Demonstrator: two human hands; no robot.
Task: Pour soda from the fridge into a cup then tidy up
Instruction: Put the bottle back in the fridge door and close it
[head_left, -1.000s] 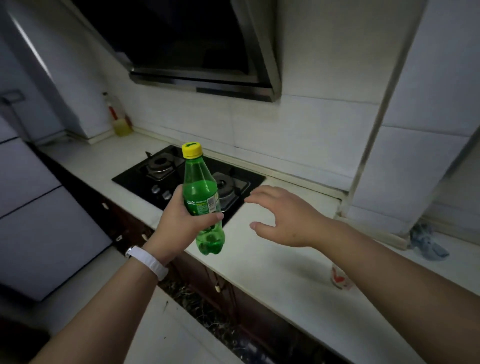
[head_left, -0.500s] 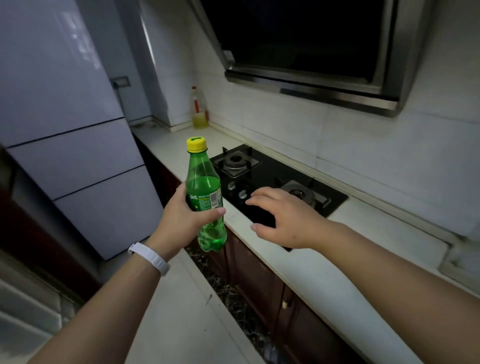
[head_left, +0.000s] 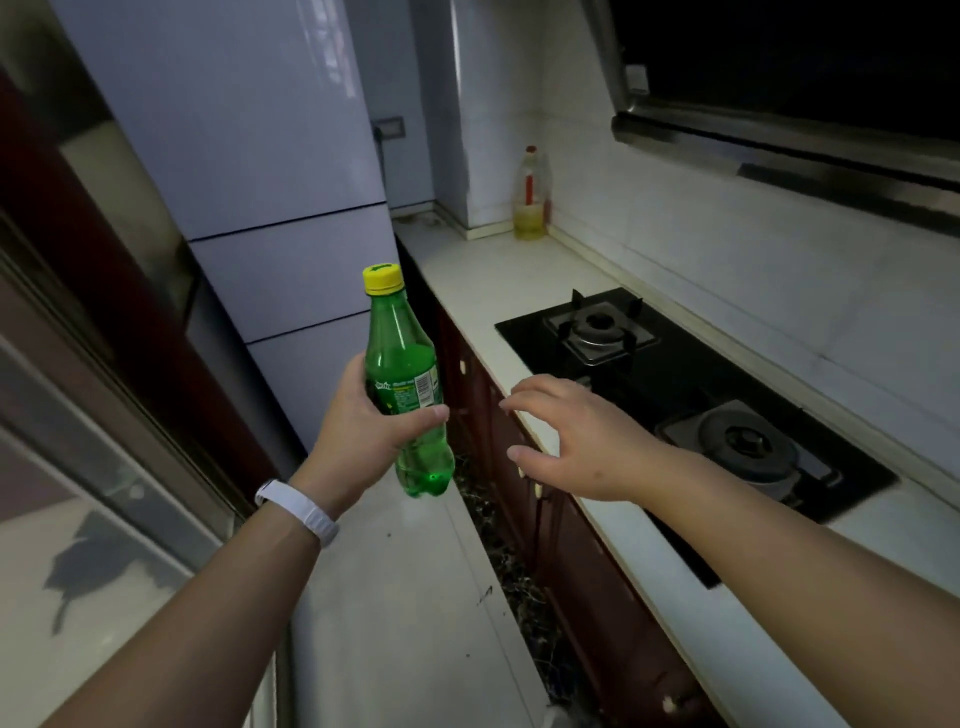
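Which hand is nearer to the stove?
Right. The right hand hovers open at the counter edge beside the stove; the left hand holds the green bottle farther away, over the floor.

Running along the right wall: pale countertop (head_left: 498, 270), carrying an inset black gas hob (head_left: 691, 395) and, standing upright in the far corner, a yellowish bottle (head_left: 530, 197).

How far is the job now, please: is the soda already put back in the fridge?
Not yet. The soda bottle is capped and partly empty, so pouring looks done. The left hand holds it; the right hand is free. The fridge ahead is closed; returning the bottle remains.
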